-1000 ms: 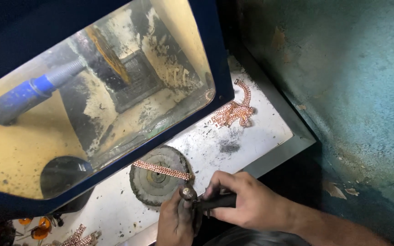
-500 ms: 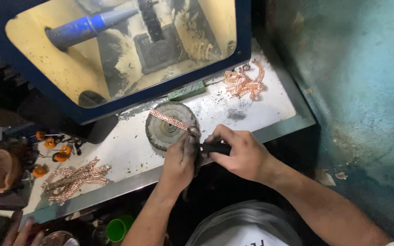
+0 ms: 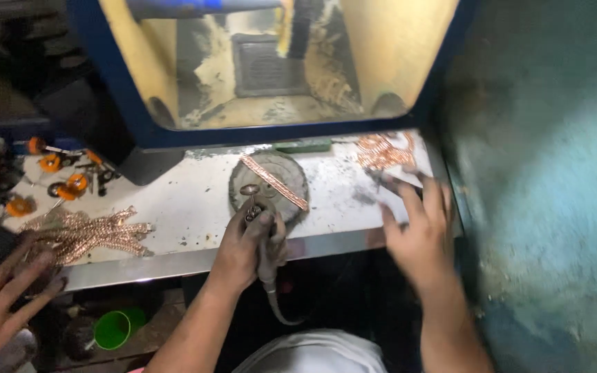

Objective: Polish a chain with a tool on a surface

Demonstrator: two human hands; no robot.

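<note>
I read the left hand (image 3: 247, 242) clamped on a rotary tool (image 3: 260, 238); the chain strip (image 3: 274, 182) lies just ahead, diagonal on the round block (image 3: 243, 181). Right hand (image 3: 419, 231) spread open, nearer the chain pile (image 3: 381, 150).

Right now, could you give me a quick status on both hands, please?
Left hand gripping rotary tool. Right hand open, near chain pile. Chain strip on round block.

Dim room — a teal, stained wall (image 3: 554, 173) at right, seemingly concrete; white workbench (image 3: 174, 207).
</note>
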